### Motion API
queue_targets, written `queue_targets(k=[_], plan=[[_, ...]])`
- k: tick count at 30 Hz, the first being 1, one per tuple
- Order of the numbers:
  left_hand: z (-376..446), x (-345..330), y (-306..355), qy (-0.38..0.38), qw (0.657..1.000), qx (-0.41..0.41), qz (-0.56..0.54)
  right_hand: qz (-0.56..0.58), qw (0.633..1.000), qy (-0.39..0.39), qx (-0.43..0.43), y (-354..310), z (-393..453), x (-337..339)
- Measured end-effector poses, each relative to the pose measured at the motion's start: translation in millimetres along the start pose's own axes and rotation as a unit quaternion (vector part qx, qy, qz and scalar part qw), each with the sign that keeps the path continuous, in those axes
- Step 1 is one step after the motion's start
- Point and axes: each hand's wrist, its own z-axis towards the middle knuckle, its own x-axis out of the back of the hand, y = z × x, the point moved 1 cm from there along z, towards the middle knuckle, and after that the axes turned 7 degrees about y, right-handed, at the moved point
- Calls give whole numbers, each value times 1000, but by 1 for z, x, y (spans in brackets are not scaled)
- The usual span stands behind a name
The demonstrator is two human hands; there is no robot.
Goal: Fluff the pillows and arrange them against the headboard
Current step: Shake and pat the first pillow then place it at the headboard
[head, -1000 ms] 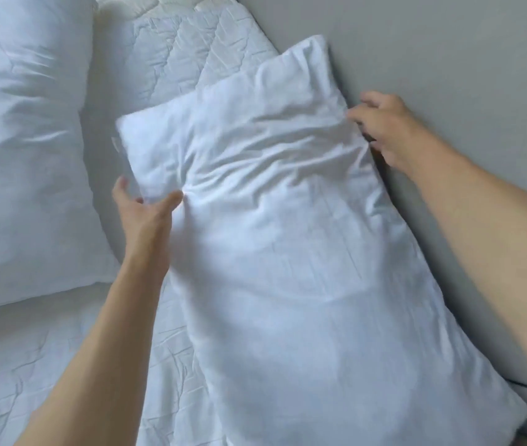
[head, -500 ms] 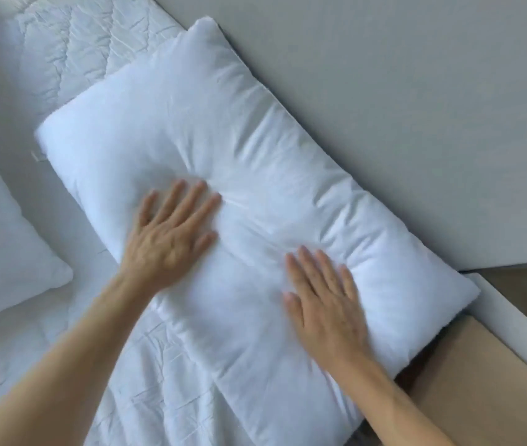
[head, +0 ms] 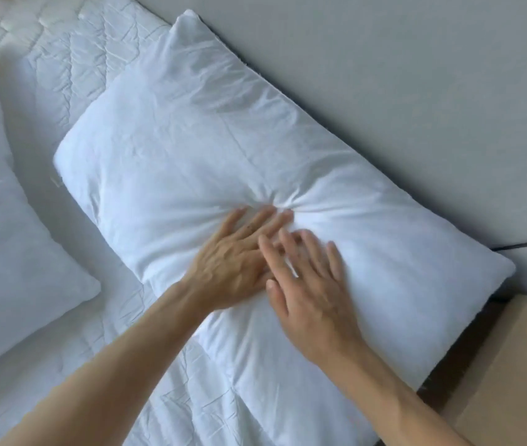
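Since half a second ago my hands slid together: left hand [head: 233, 262] and right hand [head: 313, 294] now side by side, fingers straight, pressing a dent into the middle of the pillow [head: 223, 149]. It's lying along the headboard [head: 416, 91], so that one's basically placed. Second pillow [head: 5, 236] sits off left on the quilt [head: 72, 59], looks like it's next.
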Motion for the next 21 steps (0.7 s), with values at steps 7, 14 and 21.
queue_targets(k=[7,14,21], plan=[[57,2,-44,-13,990,140,19,-106,966,-41,-232,109,17,6],[15,37,-15,-27,977,197,-70,97,944,157,-275,65,9,45],[-4,47,-26,4,977,198,-77,-47,984,-12,-172,5,-19,-2]])
